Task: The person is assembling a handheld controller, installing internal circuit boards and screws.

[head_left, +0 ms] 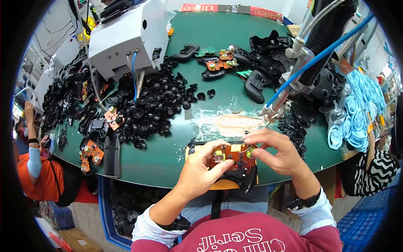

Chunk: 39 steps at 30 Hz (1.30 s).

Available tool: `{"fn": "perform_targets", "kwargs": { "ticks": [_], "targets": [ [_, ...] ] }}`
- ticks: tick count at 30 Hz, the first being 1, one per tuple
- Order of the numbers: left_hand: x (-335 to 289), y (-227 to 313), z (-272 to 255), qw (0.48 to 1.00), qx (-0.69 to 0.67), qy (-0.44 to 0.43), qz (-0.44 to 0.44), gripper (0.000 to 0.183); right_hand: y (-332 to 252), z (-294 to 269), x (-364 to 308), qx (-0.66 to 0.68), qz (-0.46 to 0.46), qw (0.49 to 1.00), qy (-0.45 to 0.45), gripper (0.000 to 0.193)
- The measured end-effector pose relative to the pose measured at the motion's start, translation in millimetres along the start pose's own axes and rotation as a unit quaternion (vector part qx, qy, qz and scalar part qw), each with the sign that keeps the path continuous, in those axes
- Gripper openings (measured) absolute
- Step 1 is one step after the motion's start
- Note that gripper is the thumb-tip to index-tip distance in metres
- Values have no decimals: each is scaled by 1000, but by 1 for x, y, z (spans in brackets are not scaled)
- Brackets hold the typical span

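Here, orange board (233, 156) in left grip (199, 169)

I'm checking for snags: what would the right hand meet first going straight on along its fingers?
Most likely the right end of the orange circuit board held in the left hand; the right hand may already touch it, as depth is unclear.

Orange circuit board (234, 158) is sitting component side up, six-o'clock edge of worktop (222, 31); black controller shell (248, 179) is showing at board's five o'clock.
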<state>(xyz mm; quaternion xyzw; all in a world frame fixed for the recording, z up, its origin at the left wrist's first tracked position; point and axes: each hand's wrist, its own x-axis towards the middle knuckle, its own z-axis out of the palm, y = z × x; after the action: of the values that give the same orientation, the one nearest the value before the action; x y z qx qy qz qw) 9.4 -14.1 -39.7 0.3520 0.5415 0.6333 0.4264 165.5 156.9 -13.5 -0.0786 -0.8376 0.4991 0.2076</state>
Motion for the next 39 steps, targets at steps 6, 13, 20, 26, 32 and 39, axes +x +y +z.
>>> {"fn": "perform_targets", "kwargs": {
  "ticks": [6,13,20,26,32,39],
  "targets": [
    [5,2,-2,977,213,-5,30,37,-14,-19,27,-277,-152,939,-134,17],
    [7,5,8,964,252,1,87,36,-19,-17,40,-341,-152,899,-227,13],
    [17,0,14,964,255,-74,-4,38,-20,-18,38,-398,-130,859,-294,10],
    [2,-27,7,989,130,-10,-72,41,6,-84,48,-399,-152,904,17,11],
    [-27,-26,-5,986,-83,106,-96,40,56,-107,-8,-409,66,908,58,9],
    [-42,-18,-10,971,-109,195,-88,39,86,-75,-18,-454,129,881,16,9]
  ]
}}
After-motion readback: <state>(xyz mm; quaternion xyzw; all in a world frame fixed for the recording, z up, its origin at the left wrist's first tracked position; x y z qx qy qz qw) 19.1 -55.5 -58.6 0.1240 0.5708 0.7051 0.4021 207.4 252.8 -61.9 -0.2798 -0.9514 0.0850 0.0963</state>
